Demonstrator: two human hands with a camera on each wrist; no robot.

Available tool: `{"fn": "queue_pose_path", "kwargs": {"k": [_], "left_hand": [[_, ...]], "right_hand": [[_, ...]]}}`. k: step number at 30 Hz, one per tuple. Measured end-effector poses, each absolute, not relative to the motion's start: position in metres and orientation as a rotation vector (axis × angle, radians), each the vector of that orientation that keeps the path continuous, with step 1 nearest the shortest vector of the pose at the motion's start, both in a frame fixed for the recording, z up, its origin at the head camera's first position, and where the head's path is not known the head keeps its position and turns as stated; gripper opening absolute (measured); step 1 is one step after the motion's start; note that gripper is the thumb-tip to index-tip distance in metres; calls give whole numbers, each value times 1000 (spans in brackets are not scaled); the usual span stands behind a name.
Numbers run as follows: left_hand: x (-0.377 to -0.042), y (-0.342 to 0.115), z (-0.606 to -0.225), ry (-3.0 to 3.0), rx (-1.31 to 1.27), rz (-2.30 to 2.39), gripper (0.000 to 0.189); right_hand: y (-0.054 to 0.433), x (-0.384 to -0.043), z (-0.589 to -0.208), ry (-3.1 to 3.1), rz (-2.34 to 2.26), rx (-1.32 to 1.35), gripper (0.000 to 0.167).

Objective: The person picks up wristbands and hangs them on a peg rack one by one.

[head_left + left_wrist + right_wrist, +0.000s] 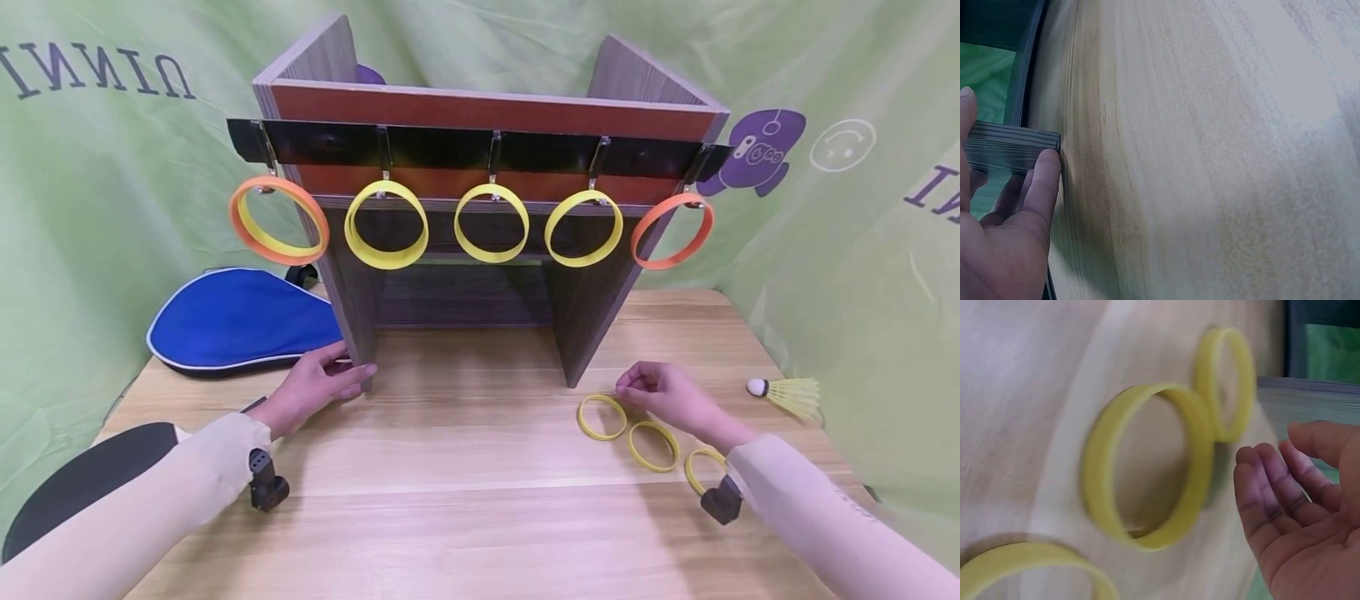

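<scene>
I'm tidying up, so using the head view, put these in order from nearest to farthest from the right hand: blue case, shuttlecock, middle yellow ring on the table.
From the right hand:
1. Middle yellow ring, just below it in the view.
2. Shuttlecock, off to the right.
3. Blue case, far over on the left.

On the green cloth (75,208), beyond the left edge of the table (450,500), dark capitals (97,71) seem to stand upside down; turned over they read roughly UINNI, and the row runs out of view. Beyond the table's right edge, part of similar lettering (937,192) shows, apparently I and N, cut off. Past the far right corner, the cloth bears a white outlined smiley (843,147) beside a purple cartoon (757,154). Faint print on the right sleeve (810,483) is illegible.
</scene>
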State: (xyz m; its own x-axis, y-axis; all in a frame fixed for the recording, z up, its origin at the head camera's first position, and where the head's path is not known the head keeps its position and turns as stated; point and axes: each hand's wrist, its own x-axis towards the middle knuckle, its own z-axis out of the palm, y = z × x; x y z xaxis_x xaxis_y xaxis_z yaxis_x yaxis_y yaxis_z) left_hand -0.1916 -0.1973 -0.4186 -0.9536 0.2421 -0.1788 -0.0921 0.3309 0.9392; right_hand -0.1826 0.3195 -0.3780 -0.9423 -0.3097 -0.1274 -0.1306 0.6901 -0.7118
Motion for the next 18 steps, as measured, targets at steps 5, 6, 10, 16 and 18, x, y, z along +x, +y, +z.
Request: {"fn": "queue_pose_path", "kwargs": {"k": [5,6,10,16,18], "left_hand": [[-193,-198,-419,2299,132,1671,76],[-193,-198,-420,2300,133,1670,76],[-193,-198,-420,2304,136,1674,75],[-193,-198,-419,2299,132,1676,76],[-193,-197,-419,2299,129,1674,76]], "right_hand": [[319,-186,-392,2695,-1001,-373,15],[319,-187,-393,2694,-997,-376,15],[316,-189,-397,2685,-987,-362,15],[312,-190,-398,2626,-1025,-343,17],[311,-189,-398,2631,-1013,-352,16]]}}
